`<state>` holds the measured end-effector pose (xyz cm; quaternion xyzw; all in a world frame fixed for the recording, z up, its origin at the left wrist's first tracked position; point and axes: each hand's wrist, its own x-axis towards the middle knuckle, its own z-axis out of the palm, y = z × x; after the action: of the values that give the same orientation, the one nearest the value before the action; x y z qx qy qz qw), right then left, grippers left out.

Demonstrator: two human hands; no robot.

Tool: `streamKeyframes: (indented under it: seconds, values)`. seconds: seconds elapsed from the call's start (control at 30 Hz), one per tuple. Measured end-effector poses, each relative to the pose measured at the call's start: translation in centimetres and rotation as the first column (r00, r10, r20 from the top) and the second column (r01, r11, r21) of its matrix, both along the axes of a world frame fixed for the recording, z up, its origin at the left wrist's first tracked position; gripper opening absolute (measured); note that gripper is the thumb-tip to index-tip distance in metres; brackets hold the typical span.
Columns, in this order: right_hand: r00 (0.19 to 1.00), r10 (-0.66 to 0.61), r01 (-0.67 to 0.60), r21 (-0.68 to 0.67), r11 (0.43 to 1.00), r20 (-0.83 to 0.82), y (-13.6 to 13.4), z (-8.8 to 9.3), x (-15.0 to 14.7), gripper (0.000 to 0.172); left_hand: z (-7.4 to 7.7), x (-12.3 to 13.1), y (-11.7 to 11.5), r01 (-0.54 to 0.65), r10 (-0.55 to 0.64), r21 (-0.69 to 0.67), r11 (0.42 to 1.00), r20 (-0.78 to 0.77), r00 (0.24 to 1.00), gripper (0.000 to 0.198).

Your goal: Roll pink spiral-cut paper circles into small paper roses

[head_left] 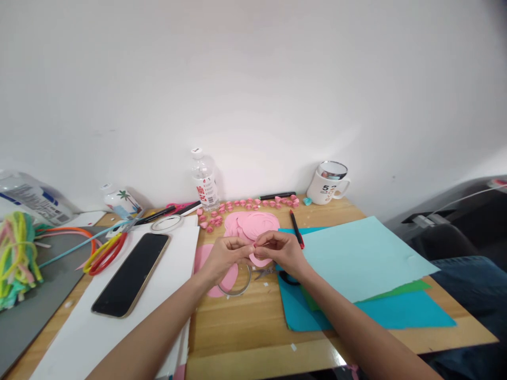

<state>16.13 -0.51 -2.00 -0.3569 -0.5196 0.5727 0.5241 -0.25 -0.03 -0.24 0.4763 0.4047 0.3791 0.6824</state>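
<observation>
Mid-table, between both hands' fingertips: pink piece (254,246), small, looks like paper, mostly hidden by fingers, exact shape can't tell. Left hand (224,257): thumb and index together, pinching its left side. Right hand (283,252): thumb and index also closed on it, tips meeting the left's; other fingers curled.

Just beyond, pink discs (257,222): flat, smooth, round paper, overlapping heap. More pink paper left, under the tape roll (237,292), a thin ring. Scissors (291,278) near the right hand, metal blades, black handle. Pen (295,227), black and red, just right of the discs.

Far side: pink folds (217,214), small, puffy, in rows. Clear plastic bottle (206,183) far left of the discs; white glossy mug (321,188) far right, teal bit (307,201) beside it.

Right: light-blue sheet (364,258) over green and blue ones, flat. Left: phone (130,274), dark glass slab, on white paper (79,345); fuzzy pipe cleaners (18,253), bundled, far left. Table (233,343): wood grain.
</observation>
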Motion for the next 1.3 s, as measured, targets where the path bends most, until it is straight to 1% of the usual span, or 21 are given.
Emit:
streamKeyframes:
  seconds: [0.07, 0.13, 0.27, 0.43, 0.57, 0.63, 0.7, 0.77, 0.87, 0.93, 1.03, 1.1, 1.23, 1.3]
  values:
    - [0.999, -0.037, 0.037, 0.021, 0.999, 0.032, 0.04, -0.21, -0.09, 0.019, 0.03, 0.02, -0.03, -0.018, 0.018, -0.017, 1.000, 0.002, 1.000, 0.015]
    - [0.997, -0.051, 0.048, 0.048, 0.998, 0.062, 0.05, -0.43, -0.17, 0.019, 0.03, 0.02, -0.02, -0.045, 0.044, -0.026, 0.999, -0.007, 0.999, 0.015]
    - [0.995, -0.012, 0.004, 0.079, 0.997, 0.103, -0.18, -0.46, -0.34, 0.020, 0.04, -0.03, 0.07, -0.106, 0.105, -0.030, 0.994, -0.036, 0.994, 0.016]
    - [0.990, 0.025, -0.036, 0.077, 0.996, 0.136, -0.34, 0.09, -0.20, 0.022, 0.36, 0.04, 0.15, -0.147, 0.147, 0.003, 0.989, -0.015, 0.989, 0.015]
    - [0.987, 0.004, -0.014, 0.062, 0.998, 0.161, 0.00, -0.14, 0.12, 0.026, 0.70, 0.04, 0.28, -0.213, 0.212, 0.013, 0.977, 0.033, 0.977, 0.019]
    - [0.987, 0.025, -0.030, 0.025, 0.999, 0.156, 0.13, -0.38, 0.15, 0.030, 0.71, -0.05, 0.38, -0.241, 0.240, 0.002, 0.971, 0.033, 0.970, 0.022]
    - [0.991, 0.062, -0.058, -0.032, 0.998, 0.118, 0.18, -0.48, 0.09, 0.030, 0.63, -0.13, 0.43, -0.251, 0.250, 0.006, 0.968, 0.017, 0.968, 0.023]
    - [0.997, 0.058, -0.052, -0.086, 0.995, 0.058, 0.16, -0.38, 0.05, 0.030, 0.53, -0.15, 0.40, -0.226, 0.226, 0.034, 0.974, 0.001, 0.974, 0.023]
    - [1.000, -0.024, 0.021, -0.155, 0.988, -0.017, 0.16, -0.09, 0.11, 0.036, 0.47, -0.07, 0.20, -0.145, 0.149, 0.080, 0.986, -0.044, 0.988, 0.021]
    - [0.996, -0.082, 0.073, -0.177, 0.981, -0.044, 0.21, 0.01, 0.21, 0.040, 0.44, 0.00, 0.07, -0.102, 0.110, 0.096, 0.990, -0.076, 0.991, 0.020]
    - [0.992, -0.125, 0.120, -0.151, 0.981, -0.027, 0.27, -0.03, 0.34, 0.040, 0.29, 0.05, -0.01, -0.040, 0.051, 0.096, 0.995, -0.109, 0.993, 0.019]
    - [0.992, -0.125, 0.122, -0.126, 0.984, -0.013, 0.27, -0.07, 0.37, 0.039, 0.18, 0.08, 0.01, -0.012, 0.021, 0.082, 0.997, -0.100, 0.995, 0.022]
    - [0.996, -0.093, 0.092, -0.084, 0.992, -0.003, 0.16, -0.05, 0.31, 0.038, 0.25, 0.17, -0.01, -0.009, 0.011, 0.045, 0.999, -0.053, 0.999, 0.038]
    - [0.998, -0.057, 0.056, -0.066, 0.996, -0.004, 0.12, -0.07, 0.25, 0.038, 0.34, 0.20, -0.13, 0.018, -0.015, 0.046, 0.999, -0.065, 0.998, 0.039]
